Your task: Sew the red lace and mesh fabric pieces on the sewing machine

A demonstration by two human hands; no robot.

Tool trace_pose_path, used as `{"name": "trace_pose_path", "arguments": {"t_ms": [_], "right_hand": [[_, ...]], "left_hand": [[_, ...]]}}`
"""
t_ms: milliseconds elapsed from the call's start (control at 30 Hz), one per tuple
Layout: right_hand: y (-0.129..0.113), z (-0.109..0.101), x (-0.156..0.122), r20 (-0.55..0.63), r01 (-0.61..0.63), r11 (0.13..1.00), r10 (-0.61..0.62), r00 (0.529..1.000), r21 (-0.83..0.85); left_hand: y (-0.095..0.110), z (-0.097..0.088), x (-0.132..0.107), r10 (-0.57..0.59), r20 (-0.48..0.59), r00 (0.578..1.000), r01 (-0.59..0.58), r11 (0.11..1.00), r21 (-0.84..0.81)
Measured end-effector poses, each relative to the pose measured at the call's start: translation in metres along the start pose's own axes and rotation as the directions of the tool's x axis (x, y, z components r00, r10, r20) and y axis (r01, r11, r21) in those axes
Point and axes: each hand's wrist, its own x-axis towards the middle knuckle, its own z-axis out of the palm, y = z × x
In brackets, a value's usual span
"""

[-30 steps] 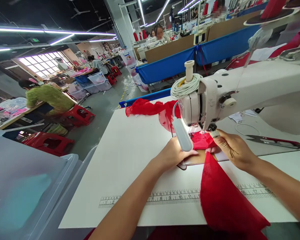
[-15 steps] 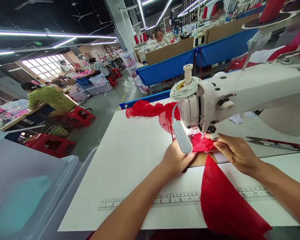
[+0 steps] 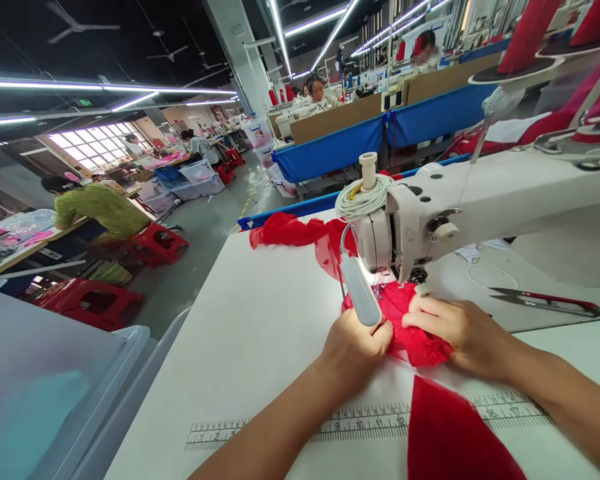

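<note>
Red lace fabric [image 3: 420,340] lies bunched under the head of a white sewing machine [image 3: 520,207]. My left hand [image 3: 355,347] is closed on its left edge, thumb on top, just below the machine's lamp [image 3: 361,290]. On the other side my right hand [image 3: 460,333] grips the same cloth, fingers bent over it and partly hidden. The needle area [image 3: 379,291] is close beyond both hands. A separate-looking red cloth piece [image 3: 455,433] hangs over the table's near edge; whether it joins the lace cannot be seen.
Thread snips [image 3: 550,301] lie right of my right hand. More red fabric [image 3: 290,230] is heaped at the table's far side. A printed ruler [image 3: 360,427] runs along the front. Plastic bins [image 3: 135,347] stand at left. A person in green [image 3: 100,207] sits farther off.
Both hands have drawn nearer to me, and more of the lace fabric now shows bunched between them. My right fingers have moved in over the cloth. The view has shifted slightly.
</note>
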Motion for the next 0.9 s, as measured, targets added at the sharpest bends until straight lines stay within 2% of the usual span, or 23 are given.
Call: {"name": "trace_pose_path", "arguments": {"t_ms": [133,267,500,633,900], "right_hand": [[-0.001,0.000,0.002,-0.014,0.035,0.996,-0.037,0.999,-0.082],[-0.003,0.001,0.005,-0.059,0.060,0.995,-0.065,0.996,-0.082],[-0.002,0.005,0.006,-0.089,0.085,0.993,-0.092,0.992,-0.081],[-0.004,0.006,0.007,-0.085,0.062,0.989,-0.074,0.994,-0.135],[-0.010,-0.003,0.011,-0.084,0.092,0.956,-0.119,0.989,-0.279]], "left_hand": [[0.007,-0.013,0.002,-0.015,0.098,0.995,0.018,0.999,-0.032],[0.010,-0.029,0.002,-0.050,0.230,0.972,0.079,0.990,-0.114],[0.002,-0.033,0.002,-0.046,0.299,0.953,0.072,0.994,-0.078],[-0.003,-0.032,0.000,-0.022,0.288,0.957,0.041,0.997,-0.063],[0.000,-0.023,-0.007,-0.045,0.158,0.986,0.054,0.997,-0.057]]}}
